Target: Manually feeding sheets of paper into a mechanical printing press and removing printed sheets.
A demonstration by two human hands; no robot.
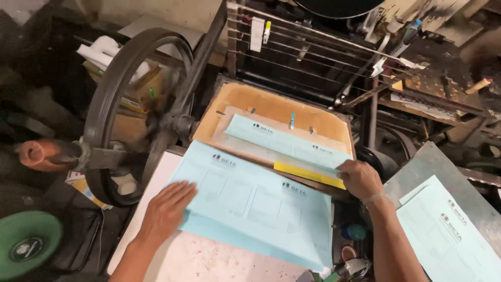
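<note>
- The left hand is lying flat, fingers spread, gripping nothing, and is pressing on the near-left edge of the stack of light blue printed sheets.
- The stack is resting on the pale feed board and is extending right and far from the palm.
- The right hand is pinching the right end of a single blue sheet, fingertips closed on its edge above a yellow strip.
- This sheet is lying on the wooden platen, stretching left and far from the grip.
- A dark flywheel is standing at far left.
- More blue sheets are lying on a metal shelf at right.
</note>
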